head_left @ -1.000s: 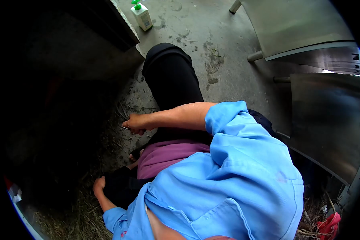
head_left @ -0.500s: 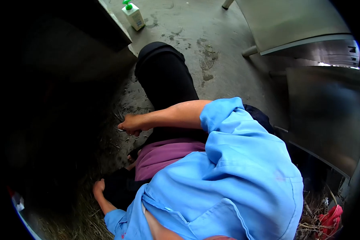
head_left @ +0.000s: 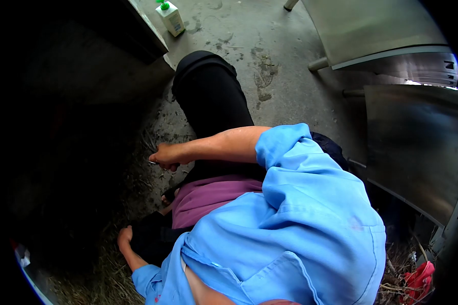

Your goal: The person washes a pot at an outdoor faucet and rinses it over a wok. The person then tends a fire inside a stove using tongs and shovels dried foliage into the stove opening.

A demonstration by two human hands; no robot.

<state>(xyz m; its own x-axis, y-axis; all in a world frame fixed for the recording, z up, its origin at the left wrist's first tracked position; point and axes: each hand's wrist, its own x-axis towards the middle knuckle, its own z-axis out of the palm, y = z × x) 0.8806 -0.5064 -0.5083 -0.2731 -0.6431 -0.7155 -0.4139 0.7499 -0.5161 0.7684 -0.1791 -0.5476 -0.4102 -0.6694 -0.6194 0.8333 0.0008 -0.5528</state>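
Note:
My right hand [head_left: 166, 155] reaches across above my dark trouser leg [head_left: 216, 99], its fingers closed. A small pale, thin piece of something [head_left: 152, 162] shows at the fingertips; its kind cannot be made out. Lower down, my left hand [head_left: 124, 238] is beside my other dark trouser leg, close to the straw-like litter [head_left: 112, 269]. Its fingers look curled, and deep shadow hides whatever they hold. Both sleeves are of a blue shirt [head_left: 310, 203], with a purple garment [head_left: 213, 195] under it.
A pump bottle [head_left: 172, 20] with a green top stands on the concrete floor [head_left: 295, 96] near a dark panel edge. Metal panels [head_left: 417, 147] with legs stand at the right. Dry twigs and red material [head_left: 417, 282] lie at lower right. Deep shadow covers the left.
Both hands stay almost where they were. The right hand is a touch higher in the view, its grip the same.

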